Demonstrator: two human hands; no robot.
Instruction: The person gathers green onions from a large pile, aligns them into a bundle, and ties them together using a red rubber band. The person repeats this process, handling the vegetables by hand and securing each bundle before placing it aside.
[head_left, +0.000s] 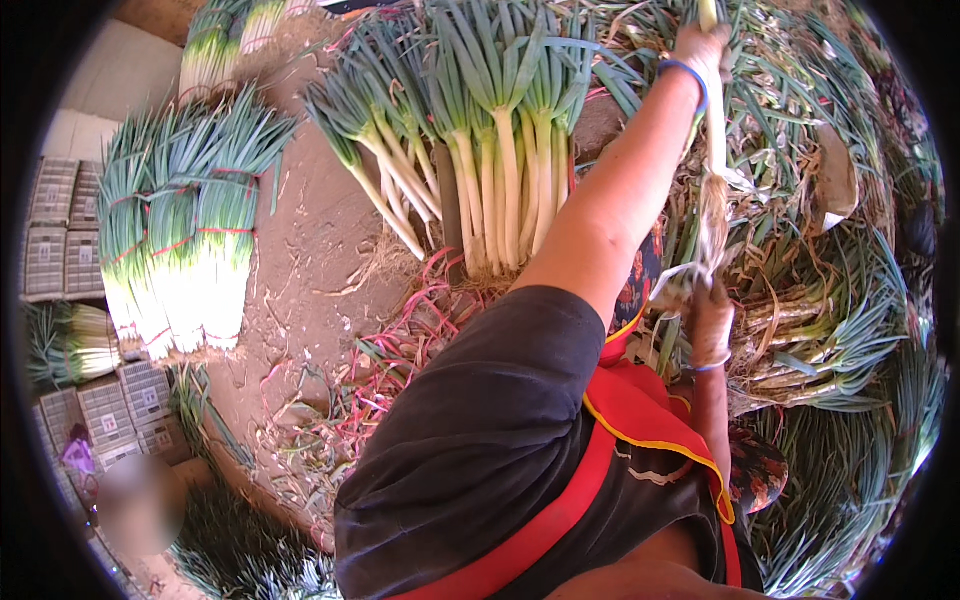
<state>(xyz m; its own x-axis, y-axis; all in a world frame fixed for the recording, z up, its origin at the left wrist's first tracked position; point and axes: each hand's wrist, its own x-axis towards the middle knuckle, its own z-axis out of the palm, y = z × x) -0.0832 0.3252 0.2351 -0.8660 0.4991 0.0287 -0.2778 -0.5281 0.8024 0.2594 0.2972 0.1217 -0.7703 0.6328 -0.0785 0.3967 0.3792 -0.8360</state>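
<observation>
My left hand (703, 51), with a blue band at the wrist, grips a large green onion (716, 135) by its upper stalk at the top right. The white stalk hangs down from it to brown roots and dry, shredded outer leaves (712, 217). Below these, my right hand (710, 319) closes on the trailing dry leaves; motion blurs its fingers. Left of my left arm, cleaned green onions (506, 187) lie side by side, leaves away from me. Another group (386, 165) lies slanted beside them.
Bundles tied with red bands (176, 240) lie at the left, near stacked patterned boxes (105, 409). Red ties (390, 360) and scraps litter the soil floor. Untrimmed green onions (817, 330) and leaf waste (772, 135) pile up at the right. A blurred person (141, 504) is at the lower left.
</observation>
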